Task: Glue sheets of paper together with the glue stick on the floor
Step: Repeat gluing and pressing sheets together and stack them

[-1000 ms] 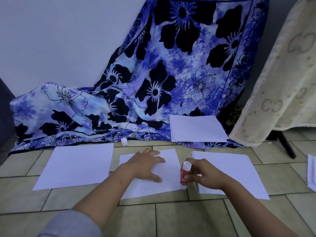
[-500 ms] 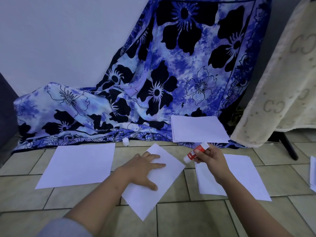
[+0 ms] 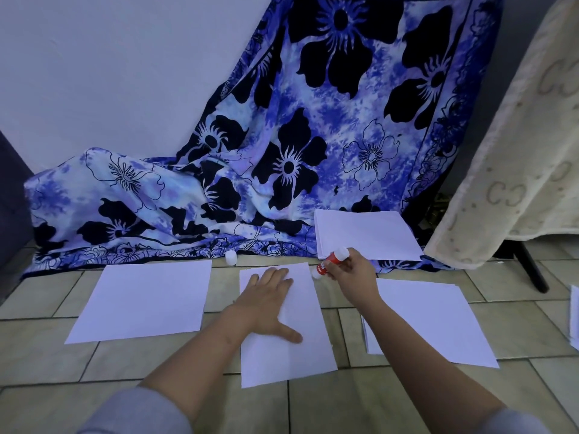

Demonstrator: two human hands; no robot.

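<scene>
While the left hand [image 3: 266, 303] lies spread flat on the middle sheet [image 3: 291, 355] at frame centre, the right hand [image 3: 354, 275] pinches the uncapped glue stick [image 3: 332, 261], tip beside the sheet's upper right edge. Gluing seems under way; joining it to another sheet [image 3: 144, 300] on the floor [image 3: 37, 355] remains.

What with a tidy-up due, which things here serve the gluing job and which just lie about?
In the job: glue stick, white cap, middle sheet, left sheet, right sheets, paper stack.
Lying about: flowered cloth, cream blanket.
</scene>
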